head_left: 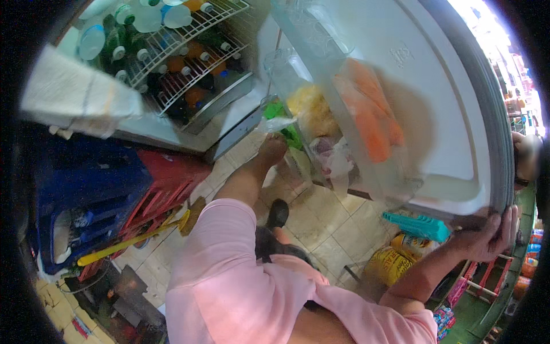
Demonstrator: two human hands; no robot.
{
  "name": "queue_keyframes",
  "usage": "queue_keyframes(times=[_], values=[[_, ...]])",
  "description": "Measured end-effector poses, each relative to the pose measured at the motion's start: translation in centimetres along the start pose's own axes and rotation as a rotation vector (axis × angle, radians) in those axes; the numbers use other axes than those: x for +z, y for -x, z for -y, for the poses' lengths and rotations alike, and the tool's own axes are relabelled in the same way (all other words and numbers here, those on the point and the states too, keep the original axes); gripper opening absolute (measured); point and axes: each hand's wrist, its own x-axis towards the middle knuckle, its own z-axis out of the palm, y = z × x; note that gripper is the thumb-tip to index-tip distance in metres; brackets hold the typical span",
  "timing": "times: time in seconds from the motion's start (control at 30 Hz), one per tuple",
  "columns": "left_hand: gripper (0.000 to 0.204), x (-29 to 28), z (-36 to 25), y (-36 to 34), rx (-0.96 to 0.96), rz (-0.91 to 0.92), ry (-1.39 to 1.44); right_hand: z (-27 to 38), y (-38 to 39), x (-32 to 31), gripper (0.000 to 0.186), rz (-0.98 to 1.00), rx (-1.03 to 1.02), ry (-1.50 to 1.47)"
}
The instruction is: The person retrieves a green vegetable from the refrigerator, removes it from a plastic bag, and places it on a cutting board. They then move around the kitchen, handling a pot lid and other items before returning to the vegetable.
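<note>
A fridge door stands open in front of me, with clear shelves along its inner side. My left hand reaches down to the lowest door shelf, fingers curled closed at a clear plastic bag. Bright green stuff shows beside the bag; the fingertips are partly hidden. Next to it lie a yellowish bag and a pinkish bag. An orange bag fills the shelf above. My right hand lies against the door's lower outer corner, its fingers stretched out.
Bottles crowd the fridge's wire racks. A white cloth hangs at left above blue and red crates, beside a yellow handle. A teal plastic piece and yellow packages are below the door. Another person's hand touches its edge.
</note>
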Motion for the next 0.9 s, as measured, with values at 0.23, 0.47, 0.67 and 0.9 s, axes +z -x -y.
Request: queue_keyframes(times=[0.23,0.47,0.67,0.9], values=[[0.019,7.2,0.5,-4.6,-0.392,0.068,0.292,-0.7,0.3,-0.1,0.025,-0.038,0.025,-0.056],[0.02,10.0,0.9,-8.4,-0.483,0.017,0.461,-3.5,0.1,-3.0,0.023,0.134,-0.337,0.301],[0.021,10.8,1.1,-9.4,-0.512,0.017,0.537,-2.4,-0.6,-1.7,0.051,0.165,-0.357,0.317],[0.022,10.6,1.8,-9.5,-0.532,0.023,0.598,-0.5,-0.6,-1.0,0.028,0.177,-0.25,0.288]])
